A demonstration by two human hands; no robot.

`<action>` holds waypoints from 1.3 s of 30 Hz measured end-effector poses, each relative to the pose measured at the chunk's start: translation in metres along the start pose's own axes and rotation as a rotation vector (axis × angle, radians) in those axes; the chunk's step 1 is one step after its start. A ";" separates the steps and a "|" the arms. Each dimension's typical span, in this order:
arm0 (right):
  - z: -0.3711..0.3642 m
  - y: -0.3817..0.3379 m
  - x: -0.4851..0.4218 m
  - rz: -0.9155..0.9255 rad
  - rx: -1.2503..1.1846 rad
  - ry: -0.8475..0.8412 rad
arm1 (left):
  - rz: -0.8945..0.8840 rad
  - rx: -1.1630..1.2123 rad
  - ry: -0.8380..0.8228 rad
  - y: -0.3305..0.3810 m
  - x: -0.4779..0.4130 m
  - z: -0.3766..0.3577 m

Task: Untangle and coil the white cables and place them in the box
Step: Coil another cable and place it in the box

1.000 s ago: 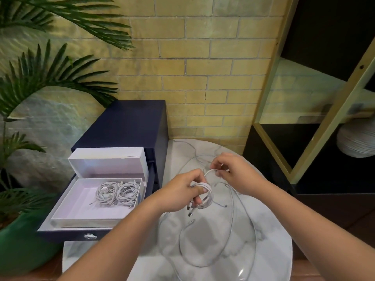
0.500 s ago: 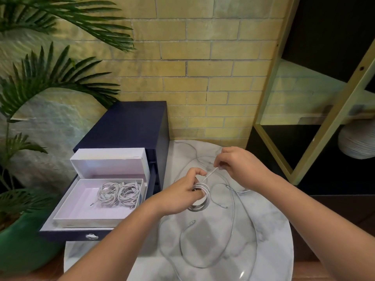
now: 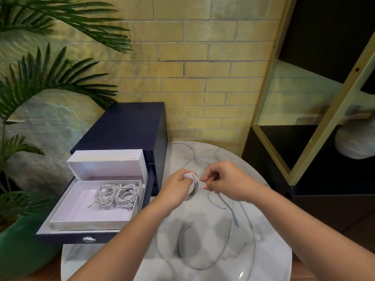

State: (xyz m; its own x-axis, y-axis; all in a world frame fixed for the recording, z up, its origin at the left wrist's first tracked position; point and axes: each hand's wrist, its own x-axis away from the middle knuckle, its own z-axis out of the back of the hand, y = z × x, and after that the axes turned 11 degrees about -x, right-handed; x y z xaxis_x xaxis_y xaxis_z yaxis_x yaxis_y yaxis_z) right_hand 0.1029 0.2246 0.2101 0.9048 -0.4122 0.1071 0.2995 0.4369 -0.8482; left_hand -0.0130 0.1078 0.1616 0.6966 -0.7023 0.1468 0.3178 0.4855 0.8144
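Left hand [image 3: 178, 185] has a small white coil [image 3: 191, 186] wound round its fingers and grips it, above the far middle of the marble desk [image 3: 274, 240]. Right hand [image 3: 223, 179] is just right of it, pinching the coil's free tail between thumb and fingertips.

Two finished coils [image 3: 115, 194] sit in the white box [image 3: 91, 225], which rests lid-up in the open drawer to the left. More loose cables [image 3: 235, 220] lie looped across the desk, near and right of the hands.

Handling, as I judge it: the cable is light, thin and limp with a bit of spring, so loops will pop open if let go. Clamp the whole bundle across its turns, not one strand. Tuck or wrap the tail before the move to the box. Looks smooth, so it may slide. Go easy on the connector ends.
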 end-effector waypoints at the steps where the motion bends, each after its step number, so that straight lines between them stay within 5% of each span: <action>1: -0.006 0.004 0.000 -0.006 -0.025 0.018 | 0.053 0.103 -0.034 0.000 -0.001 -0.001; 6: -0.032 0.021 0.005 0.061 -0.028 0.184 | 0.131 0.377 -0.086 0.005 -0.001 -0.004; 17: -0.030 0.020 0.000 0.124 -0.165 0.265 | 0.013 0.360 -0.091 0.006 -0.001 -0.003; 27: -0.019 0.022 -0.001 -0.061 -0.653 0.013 | 0.018 0.417 -0.171 0.009 0.002 -0.002; 39: -0.030 0.032 -0.011 0.100 0.027 0.321 | -0.004 0.305 -0.129 0.012 0.008 -0.018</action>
State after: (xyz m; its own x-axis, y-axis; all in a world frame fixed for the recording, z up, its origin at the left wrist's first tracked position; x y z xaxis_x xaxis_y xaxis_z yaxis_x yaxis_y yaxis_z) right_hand 0.0938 0.2194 0.1660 0.7900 -0.5948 -0.1487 0.2254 0.5073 -0.8318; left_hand 0.0077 0.1177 0.1629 0.6023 -0.7735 0.1971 0.1000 0.3181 0.9428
